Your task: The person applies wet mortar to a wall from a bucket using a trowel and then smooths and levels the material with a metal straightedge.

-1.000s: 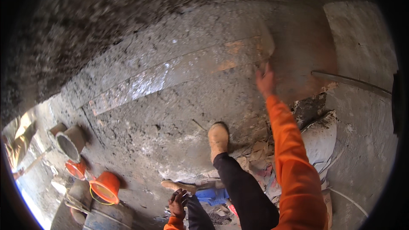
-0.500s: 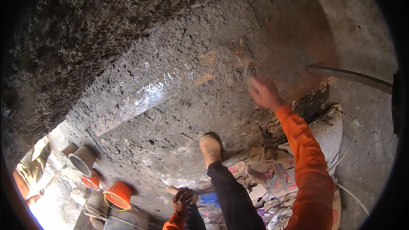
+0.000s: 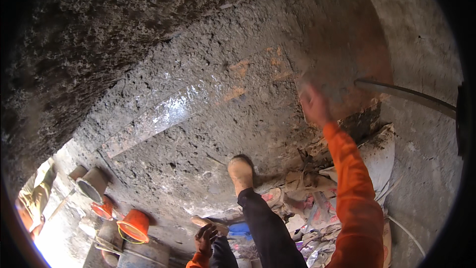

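My right hand is out over a rough, wet mortar-covered surface, beside its smooth reddish-brown part. Its fingers are bent round a thin tool that motion blur hides. A long flat strip with a glossy patch runs diagonally across the mortar to the left of this hand. My left hand is low in the view, near my legs, fingers curled; whatever it holds, if anything, is too small to make out. My tan boot rests on the mortar between my hands.
Grey buckets and orange buckets stand lower left, near another person. A dark rough surface fills the upper left. A long bar juts in from the right. Torn paper sacks lie beside my leg.
My right hand first came down and back from higher on the mortar, then shifted slightly rightward in a blur. The view has shifted, moving the buckets lower and rightward in frame.
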`<state>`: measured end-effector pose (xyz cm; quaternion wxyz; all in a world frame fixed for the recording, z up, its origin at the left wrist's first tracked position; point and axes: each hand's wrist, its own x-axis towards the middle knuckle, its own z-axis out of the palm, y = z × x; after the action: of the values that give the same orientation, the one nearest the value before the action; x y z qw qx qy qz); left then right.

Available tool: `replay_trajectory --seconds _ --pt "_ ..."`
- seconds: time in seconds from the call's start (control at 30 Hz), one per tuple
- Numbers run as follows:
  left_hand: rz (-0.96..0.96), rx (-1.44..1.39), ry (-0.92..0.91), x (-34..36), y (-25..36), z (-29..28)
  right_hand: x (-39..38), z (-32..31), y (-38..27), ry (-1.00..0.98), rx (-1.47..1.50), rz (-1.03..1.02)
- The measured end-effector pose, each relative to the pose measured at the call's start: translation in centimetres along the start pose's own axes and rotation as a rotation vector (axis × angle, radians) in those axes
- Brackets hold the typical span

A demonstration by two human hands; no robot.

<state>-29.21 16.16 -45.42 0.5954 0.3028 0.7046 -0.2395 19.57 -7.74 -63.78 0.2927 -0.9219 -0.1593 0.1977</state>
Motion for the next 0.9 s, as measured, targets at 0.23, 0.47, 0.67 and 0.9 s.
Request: replay_trajectory --seconds 0.23,0.47,0.67,0.9 --pt "-0.006 -0.009 0.029 1.8 -1.1 0.3 3.9 -5.1 6.4 0.043 -0.348 -0.010" --pt "-0.055 -0.074 0.041 0.3 -0.9 1.3 2.1 -3.4 -0.6 0.041 -0.217 -0.096" --pt "-0.027 -0.079 0.045 1.6 -0.2 1.6 8.5 3.4 -2.0 0.218 -0.093 0.082" --pt "-0.018 -0.086 -0.026 0.7 -0.6 -0.2 -1.2 6.3 -9.9 -0.157 -0.048 -0.503"
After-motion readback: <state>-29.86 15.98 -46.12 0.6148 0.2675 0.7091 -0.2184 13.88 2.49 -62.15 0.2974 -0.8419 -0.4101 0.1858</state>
